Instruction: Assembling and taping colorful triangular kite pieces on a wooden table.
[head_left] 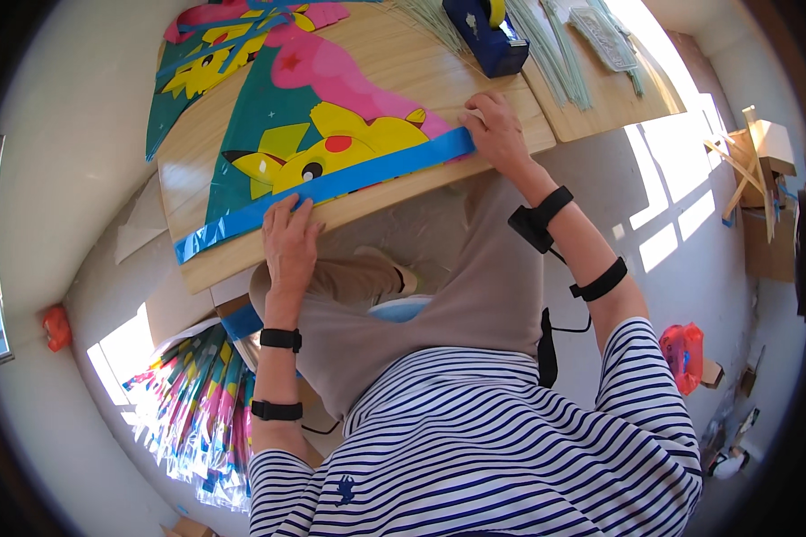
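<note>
A triangular printed sheet (349, 94), like a kite's sail, lies on the wooden table in pink, dark green and yellow, with a cartoon face on it. Along its near edge runs a long blue strip (385, 166), bent slightly by the lens. My left hand (289, 249) rests at the strip's near side left of the middle, its fingers stretched and fingertips touching the blue. At the strip's right end my right hand (500, 134) has its fingers bent and closed on the end; the fingertips are partly hidden.
A second printed sheet (208, 63) with blue strips lies at the far left. A blue tape dispenser (485, 36) and thin pale sticks (555, 63) occupy the table's far right. Below left hangs a bundle of folded printed sheets (201, 403). A red bag (682, 356) sits on the right floor.
</note>
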A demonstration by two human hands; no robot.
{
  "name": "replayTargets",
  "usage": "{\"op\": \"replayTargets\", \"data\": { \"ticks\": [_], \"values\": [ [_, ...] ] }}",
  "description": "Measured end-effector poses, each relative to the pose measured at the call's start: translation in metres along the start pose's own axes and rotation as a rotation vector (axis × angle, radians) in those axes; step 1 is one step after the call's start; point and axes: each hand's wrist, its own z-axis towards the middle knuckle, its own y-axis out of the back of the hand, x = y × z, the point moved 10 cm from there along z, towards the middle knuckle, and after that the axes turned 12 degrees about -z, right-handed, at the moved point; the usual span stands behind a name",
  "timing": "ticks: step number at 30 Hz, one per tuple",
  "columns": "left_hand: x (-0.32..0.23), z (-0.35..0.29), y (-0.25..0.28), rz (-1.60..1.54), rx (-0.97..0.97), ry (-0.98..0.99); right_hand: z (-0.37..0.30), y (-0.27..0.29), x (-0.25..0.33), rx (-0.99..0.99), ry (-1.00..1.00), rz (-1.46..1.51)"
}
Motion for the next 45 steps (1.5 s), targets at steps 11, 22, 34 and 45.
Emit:
{"op": "replayTargets", "data": {
  "ticks": [11,22,34,45],
  "values": [
    [0.000,0.000,0.000,-0.011,0.010,0.014,-0.075,-0.033,0.067,0.286,0.219,-0.483],
    [0.001,-0.002,0.000,0.007,-0.014,-0.010,-0.074,-0.039,0.047,0.310,0.126,-0.469],
    [0.010,-0.007,0.000,-0.014,-0.160,0.027,-0.063,-0.118,0.239,0.473,0.576,-0.206],
    [0.022,-0.016,0.013,-0.056,-0.165,0.069,-0.087,-0.133,0.236,0.472,0.638,-0.347]
  ]
}}
